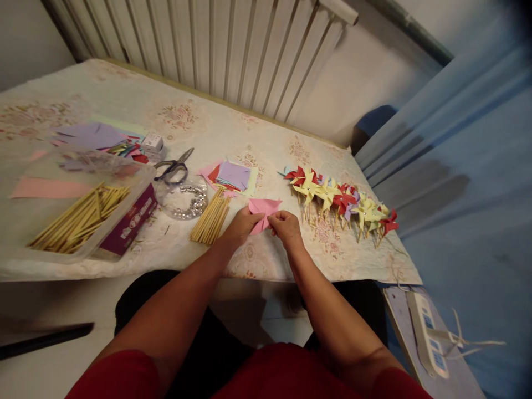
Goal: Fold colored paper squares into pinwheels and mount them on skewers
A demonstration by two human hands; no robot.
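A pink paper square [265, 208], cut in from its corners, is held between both hands just above the table's front part. My left hand [244, 224] pinches its left side, thumb on top. On the right edge, the fingers of my right hand [285, 226] are closed in a pinch near the paper's middle; whether they also hold something small cannot be seen. Left of my hands lies a bundle of thin wooden sticks [210, 218]. Behind it is a stack of coloured paper squares [234, 175]. A clear round dish [183, 200] holds small shiny pins.
Finished paper pinwheels [343, 197] lie in a row on the right. Scissors [174, 168] rest behind the dish. At left stands a clear plastic bin [141, 183] with sticks, beside more paper [91, 134] and a small box [152, 143]. A power strip [428, 335] sits lower right.
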